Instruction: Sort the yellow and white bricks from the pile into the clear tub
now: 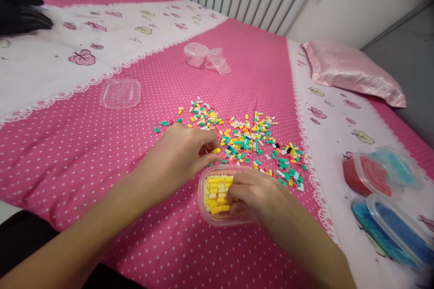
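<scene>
My left hand (185, 149) is over the near edge of a loose pile of small toy building bricks (244, 137) in yellow, green, pink, white and other colours. Its thumb and fingers close around a yellow brick (216, 150). Just below, a clear plastic container (202, 207) holds rows of yellow and pale yellow bricks (217, 189). Over the container's right side, my right hand (261, 194) has its fingers curled together down among the bricks. What those fingertips grip, if anything, is hidden.
A clear lid (121, 93) lies left on the pink dotted bedspread (152, 235). Further back are clear containers (196, 54). At right stand containers with red (364, 176) and blue (400, 230) contents. A pink pillow (352, 70) and a black glove (23, 11) lie further off.
</scene>
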Motion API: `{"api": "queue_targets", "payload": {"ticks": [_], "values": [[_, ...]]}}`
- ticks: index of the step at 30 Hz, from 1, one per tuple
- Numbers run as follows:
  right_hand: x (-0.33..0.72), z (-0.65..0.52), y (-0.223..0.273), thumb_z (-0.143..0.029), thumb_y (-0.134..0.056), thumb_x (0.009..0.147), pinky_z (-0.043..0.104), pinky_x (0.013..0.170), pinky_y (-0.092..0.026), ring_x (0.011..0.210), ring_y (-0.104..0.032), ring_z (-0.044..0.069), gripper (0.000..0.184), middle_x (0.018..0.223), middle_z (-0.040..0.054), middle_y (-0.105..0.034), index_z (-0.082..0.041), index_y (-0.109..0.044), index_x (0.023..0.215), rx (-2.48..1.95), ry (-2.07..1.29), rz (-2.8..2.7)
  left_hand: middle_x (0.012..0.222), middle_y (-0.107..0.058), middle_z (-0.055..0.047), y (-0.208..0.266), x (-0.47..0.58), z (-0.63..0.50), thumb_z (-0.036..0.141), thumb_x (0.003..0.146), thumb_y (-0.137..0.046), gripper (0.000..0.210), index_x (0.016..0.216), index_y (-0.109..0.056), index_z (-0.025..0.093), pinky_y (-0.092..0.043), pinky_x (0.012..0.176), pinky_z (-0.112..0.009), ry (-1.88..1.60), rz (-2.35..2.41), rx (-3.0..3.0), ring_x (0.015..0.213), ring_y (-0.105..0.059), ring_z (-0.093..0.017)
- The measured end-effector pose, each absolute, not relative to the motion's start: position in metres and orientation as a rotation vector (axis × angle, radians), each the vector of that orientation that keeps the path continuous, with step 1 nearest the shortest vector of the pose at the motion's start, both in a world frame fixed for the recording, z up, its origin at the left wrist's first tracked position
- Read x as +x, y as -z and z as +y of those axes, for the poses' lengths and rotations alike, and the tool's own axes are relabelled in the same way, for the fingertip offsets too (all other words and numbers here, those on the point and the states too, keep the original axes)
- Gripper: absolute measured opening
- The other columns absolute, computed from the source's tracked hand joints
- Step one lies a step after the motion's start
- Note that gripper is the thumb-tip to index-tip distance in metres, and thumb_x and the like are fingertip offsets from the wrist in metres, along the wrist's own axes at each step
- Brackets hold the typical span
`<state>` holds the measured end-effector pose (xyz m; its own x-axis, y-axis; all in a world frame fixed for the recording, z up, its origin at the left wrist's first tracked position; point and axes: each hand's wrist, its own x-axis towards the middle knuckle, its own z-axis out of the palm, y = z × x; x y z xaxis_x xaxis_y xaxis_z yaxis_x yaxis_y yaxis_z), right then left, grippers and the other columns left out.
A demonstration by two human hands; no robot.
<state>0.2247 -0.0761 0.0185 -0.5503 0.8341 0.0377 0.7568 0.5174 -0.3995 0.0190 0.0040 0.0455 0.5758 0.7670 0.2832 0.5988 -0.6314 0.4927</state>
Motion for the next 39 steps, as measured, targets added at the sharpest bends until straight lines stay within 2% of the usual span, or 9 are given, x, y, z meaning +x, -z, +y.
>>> {"api": "queue_targets", "payload": {"ticks": [12,17,19,23,25,28,31,35,39], "values": [[0.230,-0.078,-0.023,-0.002,-0.064,0.087,0.028,0.077,-0.046,0.088,-0.063,0.015,0.023,0.086,-0.0018,-0.069,-0.021,-0.067,0.075,-1.302,-0.645,-2.519,0.066,-0.072,0.004,-0.044,0.017,0.005,0.018,0.080,-0.077,0.005,0.078,-0.072,0.017,-0.037,0.057,-0.022,-0.670,1.092,2.443,0.059,-0.063,-0.011],[0.240,-0.077,-0.040,-0.007,-0.054,0.095,0.027,0.072,-0.048,0.082,-0.064,0.015,0.024,0.085,0.0007,-0.070,-0.021,-0.069,0.084,-1.339,-0.493,-2.355,0.070,-0.073,0.003,-0.040,0.022,0.001,0.023,0.089,-0.071,0.007,0.084,-0.075,0.020,-0.038,0.060,-0.024,-0.604,0.817,2.604,0.062,-0.063,-0.012],[0.242,-0.077,-0.047,-0.009,-0.050,0.098,0.027,0.072,-0.049,0.083,-0.067,0.016,0.024,0.090,0.0025,-0.071,-0.022,-0.070,0.092,-1.382,-0.390,-2.253,0.071,-0.072,0.003,-0.039,0.024,-0.002,0.027,0.090,-0.071,0.009,0.096,-0.075,0.022,-0.039,0.063,-0.025,-0.603,0.716,2.670,0.065,-0.062,-0.013],[0.240,-0.080,-0.049,-0.014,-0.052,0.099,0.028,0.072,-0.050,0.085,-0.070,0.016,0.021,0.096,0.0018,-0.075,-0.024,-0.068,0.110,-1.425,-0.327,-2.209,0.084,-0.074,0.002,-0.037,0.027,-0.009,0.023,0.082,-0.081,0.061,0.137,-0.055,0.024,-0.044,0.070,-0.026,-0.581,0.776,2.658,0.079,-0.064,-0.017],[0.237,-0.082,-0.046,-0.017,-0.056,0.099,0.028,0.073,-0.049,0.084,-0.070,0.017,0.020,0.095,-0.0001,-0.075,-0.026,-0.066,0.114,-1.460,-0.359,-2.233,0.087,-0.074,0.002,-0.038,0.030,-0.012,0.023,0.082,-0.082,0.069,0.141,-0.048,0.026,-0.045,0.071,-0.025,-0.535,0.788,2.600,0.085,-0.065,-0.018],[0.235,-0.084,-0.042,-0.019,-0.054,0.100,0.029,0.070,-0.047,0.080,-0.070,0.018,0.014,0.089,0.0010,-0.075,-0.024,-0.068,0.101,-1.429,-0.333,-2.280,0.085,-0.073,0.003,-0.039,0.034,-0.015,0.024,0.086,-0.077,0.062,0.139,-0.046,0.026,-0.045,0.074,-0.025,-0.524,0.764,2.552,0.089,-0.066,-0.017],[0.235,-0.085,-0.041,-0.020,-0.052,0.100,0.029,0.067,-0.045,0.076,-0.068,0.018,0.018,0.083,0.0028,-0.074,-0.021,-0.067,0.090,-1.403,-0.269,-2.291,0.083,-0.073,0.004,-0.039,0.035,-0.015,0.022,0.089,-0.073,0.053,0.136,-0.047,0.024,-0.044,0.074,-0.025,-0.507,0.755,2.549,0.088,-0.067,-0.017],[0.240,-0.085,-0.041,-0.014,-0.059,0.094,0.029,0.062,-0.042,0.069,-0.064,0.017,0.017,0.075,0.0001,-0.070,-0.020,-0.067,0.080,-1.420,-0.289,-2.390,0.087,-0.074,0.003,-0.039,0.023,-0.007,0.029,0.088,-0.076,0.048,0.129,-0.053,0.024,-0.041,0.082,-0.029,-0.552,0.678,2.580,0.092,-0.064,-0.019],[0.241,-0.085,-0.038,-0.003,-0.062,0.086,0.030,0.060,-0.039,0.064,-0.061,0.017,0.026,0.071,-0.0026,-0.068,-0.021,-0.063,0.068,-1.425,-0.284,-2.521,0.092,-0.072,0.003,-0.044,0.010,0.003,0.034,0.093,-0.069,0.018,0.109,-0.066,0.024,-0.035,0.082,-0.031,-0.567,0.672,2.604,0.089,-0.059,-0.018]]}}
